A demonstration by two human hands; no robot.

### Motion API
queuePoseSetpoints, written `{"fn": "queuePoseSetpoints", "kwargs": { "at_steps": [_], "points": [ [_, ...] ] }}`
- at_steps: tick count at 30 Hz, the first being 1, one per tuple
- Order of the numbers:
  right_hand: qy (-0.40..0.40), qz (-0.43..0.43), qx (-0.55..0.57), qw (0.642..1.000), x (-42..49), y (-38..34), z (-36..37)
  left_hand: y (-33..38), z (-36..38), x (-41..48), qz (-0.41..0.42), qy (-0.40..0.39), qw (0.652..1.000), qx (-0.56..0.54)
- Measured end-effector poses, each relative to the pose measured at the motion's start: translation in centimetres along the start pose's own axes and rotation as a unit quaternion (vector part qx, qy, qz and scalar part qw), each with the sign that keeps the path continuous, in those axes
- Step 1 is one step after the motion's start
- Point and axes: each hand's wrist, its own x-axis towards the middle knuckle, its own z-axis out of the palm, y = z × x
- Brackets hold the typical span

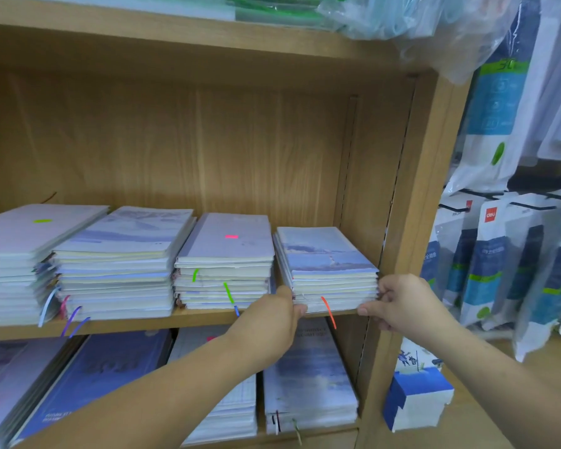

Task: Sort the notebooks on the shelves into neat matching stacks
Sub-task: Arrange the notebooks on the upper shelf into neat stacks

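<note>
Hands [274,314] [399,306] grip rightmost notebook stack [329,257].

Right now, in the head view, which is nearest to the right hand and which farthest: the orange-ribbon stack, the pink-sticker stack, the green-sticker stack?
1. Orange-ribbon stack, rightmost, gripped by the right hand.
2. Pink-sticker stack, just left of it.
3. Green-sticker stack, at the far left.

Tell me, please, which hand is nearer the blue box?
Right. The right hand is up-left of the blue box; the left hand is farther left, across the stack.
</note>
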Motion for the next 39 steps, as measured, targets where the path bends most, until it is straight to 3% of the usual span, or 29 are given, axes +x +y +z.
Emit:
{"fn": "queuePoseSetpoints", "kwargs": {
  "at_steps": [4,8,18,26,36,39],
  "points": [
    [0.035,-0.056,-0.099,0.993,0.2,0.5,0.3,0.4,0.0,0.3,-0.015,0.004,0.998,0.054],
    [0.047,-0.058,-0.084,0.994,0.2,0.6,0.3,0.8,0.0,0.7,-0.029,0.013,0.996,0.083],
    [0.002,-0.03,-0.094,0.995,0.0,0.6,-0.5,-0.4,-0.2,-0.1,-0.021,0.091,0.996,-0.003],
    [-0.042,0.086,0.117,0.989,0.5,-0.9,-0.6,0.1,0.5,0.7,-0.014,0.112,0.993,-0.034],
    [0.019,-0.023,-0.051,0.998,0.5,0.9,0.3,0.0,1.2,0.7,-0.006,0.126,0.992,-0.011],
    [0.002,-0.028,-0.044,0.999,0.5,1.2,0.2,-0.1,1.3,0.7,0.0,0.127,0.992,0.016]
  ]
}}
